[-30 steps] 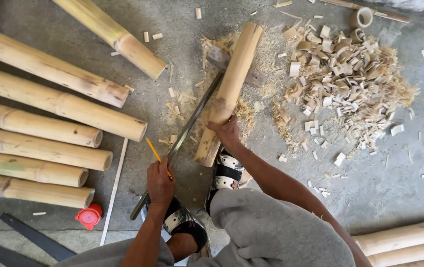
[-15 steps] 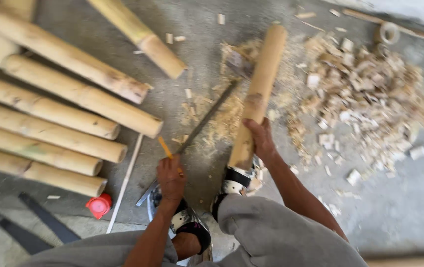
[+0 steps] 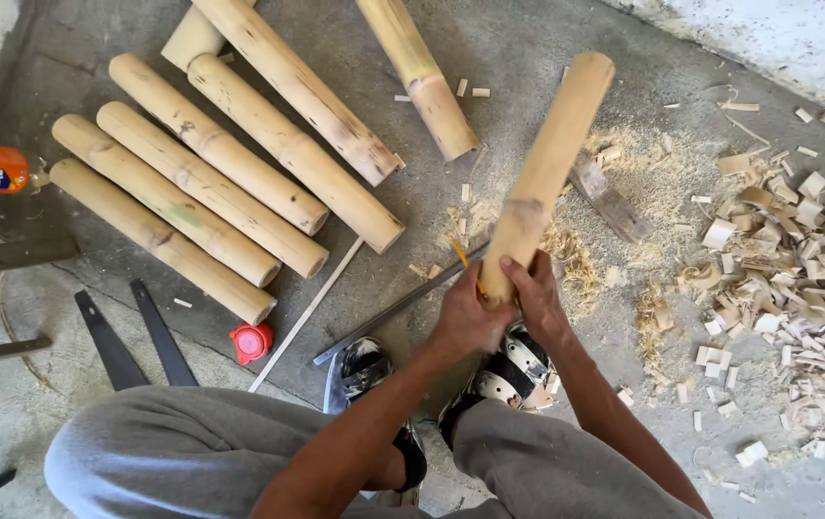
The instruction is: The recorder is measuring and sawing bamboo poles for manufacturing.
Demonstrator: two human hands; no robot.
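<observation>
Both hands closed around the near end of 1 bamboo pole (image 3: 545, 173): left hand (image 3: 465, 317) on its left side, right hand (image 3: 534, 293) on its right. Pole slants away and up-frame, far end above the sawdust (image 3: 652, 183) on the concrete floor (image 3: 547, 48).

A long flat saw blade (image 3: 398, 308) lies on the floor just left of the hands; a yellow pencil (image 3: 460, 255) sits beside the grip.

To do this well, my read: keep the grip low and firm, wrists in line with the pole, feet clear of the blade. Watch the 7 stacked poles (image 3: 210, 183) to the left and the offcut pile (image 3: 787, 279) to the right when swinging the far end.
</observation>
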